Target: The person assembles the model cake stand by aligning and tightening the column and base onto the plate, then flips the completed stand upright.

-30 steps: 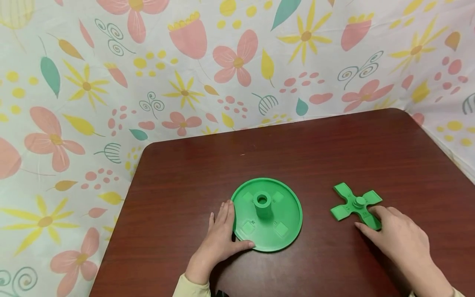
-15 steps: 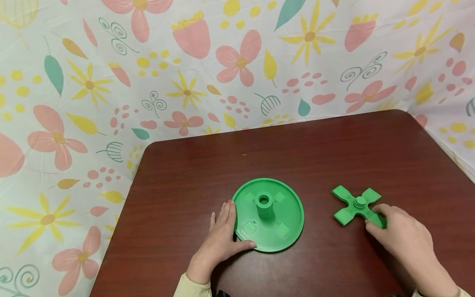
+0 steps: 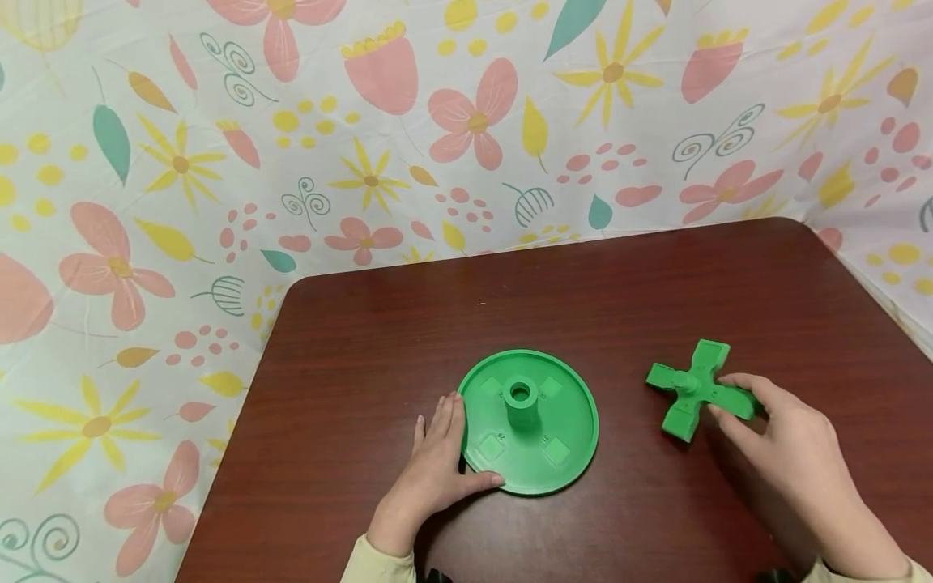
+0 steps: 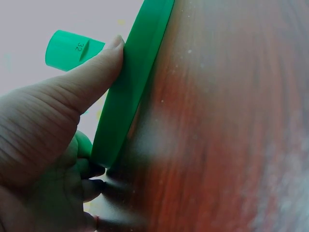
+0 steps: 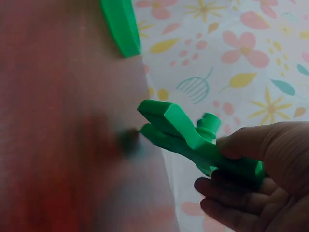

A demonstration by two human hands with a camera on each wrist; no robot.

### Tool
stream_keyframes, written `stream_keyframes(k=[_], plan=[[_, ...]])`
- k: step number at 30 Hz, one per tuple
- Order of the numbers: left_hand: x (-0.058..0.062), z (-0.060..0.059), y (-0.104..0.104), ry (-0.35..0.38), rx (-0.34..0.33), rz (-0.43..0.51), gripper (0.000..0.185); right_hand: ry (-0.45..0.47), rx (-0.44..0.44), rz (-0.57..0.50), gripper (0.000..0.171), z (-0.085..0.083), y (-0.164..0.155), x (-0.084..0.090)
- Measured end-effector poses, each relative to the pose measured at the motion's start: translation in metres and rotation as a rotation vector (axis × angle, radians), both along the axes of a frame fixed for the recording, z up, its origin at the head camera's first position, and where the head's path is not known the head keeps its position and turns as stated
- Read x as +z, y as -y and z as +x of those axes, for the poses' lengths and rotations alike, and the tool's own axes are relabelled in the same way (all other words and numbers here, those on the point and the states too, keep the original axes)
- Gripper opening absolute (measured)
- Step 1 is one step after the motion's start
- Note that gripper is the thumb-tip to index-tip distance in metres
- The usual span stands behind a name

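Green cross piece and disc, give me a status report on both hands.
Right hand pinches green cross piece by one arm, tilted off the table. Left hand grips rim of green disc, flat. Nothing between them.

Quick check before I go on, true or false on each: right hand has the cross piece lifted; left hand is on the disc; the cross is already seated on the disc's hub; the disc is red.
1. The right hand pinches the green cross piece tilted off the table: true.
2. The left hand holds the disc at its rim: true.
3. The cross sits on the hub: false, it is apart, to the disc's right.
4. The disc is red: false, green.
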State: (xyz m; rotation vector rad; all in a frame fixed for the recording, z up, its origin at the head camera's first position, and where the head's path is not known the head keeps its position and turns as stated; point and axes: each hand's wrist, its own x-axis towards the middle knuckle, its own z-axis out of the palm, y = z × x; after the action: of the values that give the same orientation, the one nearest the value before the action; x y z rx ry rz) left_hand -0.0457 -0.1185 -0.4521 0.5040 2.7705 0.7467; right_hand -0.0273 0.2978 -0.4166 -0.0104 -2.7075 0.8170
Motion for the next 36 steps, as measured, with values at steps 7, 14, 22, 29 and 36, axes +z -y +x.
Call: stream_keyframes(k=[7, 14, 22, 29, 36], plan=[[0.0, -0.001, 0.0, 0.006, 0.002, 0.009, 0.121, -0.115, 0.043, -0.052, 0.048, -0.011, 0.019, 0.012], [-0.001, -0.002, 0.001, 0.009, 0.0, 0.012, 0.122, -0.223, 0.149, -0.137, 0.058, -0.024, 0.052, 0.023], [-0.001, -0.002, 0.001, 0.007, 0.003, 0.025, 0.122, -0.318, 0.37, -0.145, 0.066, -0.038, 0.095, 0.038], [0.001, -0.002, 0.001, 0.011, 0.002, 0.027, 0.122, -0.439, 0.608, -0.196, 0.042, -0.05, 0.137, 0.044], [-0.001, -0.002, 0.002, 0.018, 0.0, 0.022, 0.121, -0.635, 0.753, -0.056, 0.041, -0.058, 0.166, 0.038]])
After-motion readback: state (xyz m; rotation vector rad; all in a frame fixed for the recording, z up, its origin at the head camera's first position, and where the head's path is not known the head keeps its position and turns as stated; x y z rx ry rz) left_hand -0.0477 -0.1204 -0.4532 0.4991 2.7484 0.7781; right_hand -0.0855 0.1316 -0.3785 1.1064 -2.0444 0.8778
